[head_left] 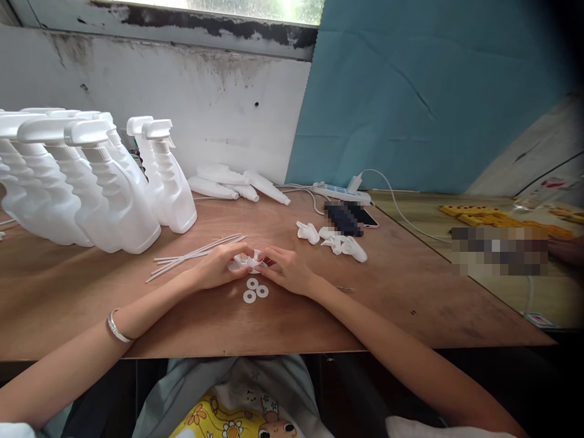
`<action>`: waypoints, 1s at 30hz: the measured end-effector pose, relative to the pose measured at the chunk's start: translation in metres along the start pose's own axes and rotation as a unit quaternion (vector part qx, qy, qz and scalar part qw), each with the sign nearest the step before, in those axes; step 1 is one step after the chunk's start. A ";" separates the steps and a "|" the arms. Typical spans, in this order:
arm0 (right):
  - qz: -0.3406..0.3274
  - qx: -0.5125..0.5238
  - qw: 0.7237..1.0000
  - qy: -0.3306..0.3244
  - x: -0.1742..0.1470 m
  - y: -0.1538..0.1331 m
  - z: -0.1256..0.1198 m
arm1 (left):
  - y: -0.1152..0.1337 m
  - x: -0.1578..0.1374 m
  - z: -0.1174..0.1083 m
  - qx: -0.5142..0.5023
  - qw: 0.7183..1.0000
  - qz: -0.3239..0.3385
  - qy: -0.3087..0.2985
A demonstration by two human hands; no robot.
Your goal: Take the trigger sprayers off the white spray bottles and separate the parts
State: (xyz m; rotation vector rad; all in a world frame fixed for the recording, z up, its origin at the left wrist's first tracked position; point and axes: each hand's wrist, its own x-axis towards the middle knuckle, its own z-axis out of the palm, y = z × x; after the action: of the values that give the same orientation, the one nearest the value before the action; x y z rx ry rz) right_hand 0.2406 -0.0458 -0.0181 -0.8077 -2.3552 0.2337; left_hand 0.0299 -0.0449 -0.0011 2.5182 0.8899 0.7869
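Both hands meet over the middle of the table around a white spray trigger head (252,261). My left hand (223,265) grips it from the left, thumb and fingers closed about its body. From the other side, my right hand (285,269) pinches it with the fingertips. The fingers cover part of the trigger head. Just below the hands lie three flat white ring washers (249,296). Thin white dip tubes (182,257) lie in a loose bundle beside my left hand. More white trigger heads (337,241) lie to the right, beyond my right hand.
Several white spray bottles (109,194) stand upright at the left. Empty-looking white bottles (223,177) lie along the wall. A power strip (342,193) with cables and a phone (365,214) sits at the back right. Yellow items (497,219) lie on the neighbouring table.
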 end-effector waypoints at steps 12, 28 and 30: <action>-0.064 -0.006 0.998 0.026 0.001 -0.004 -0.003 | -0.003 -0.001 -0.001 0.054 0.997 0.050 -0.003; -0.063 0.002 0.998 0.003 0.005 -0.003 -0.004 | -0.002 -0.001 -0.003 0.054 0.998 0.032 -0.024; -0.065 -0.019 0.998 0.004 0.005 -0.003 -0.002 | -0.003 -0.001 -0.002 0.062 0.997 0.033 -0.023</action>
State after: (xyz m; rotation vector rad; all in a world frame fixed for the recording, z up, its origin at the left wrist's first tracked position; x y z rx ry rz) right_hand 0.2377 -0.0455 -0.0127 -0.6691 -2.4006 0.1320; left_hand 0.0264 -0.0437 -0.0011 2.6754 0.8700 0.7113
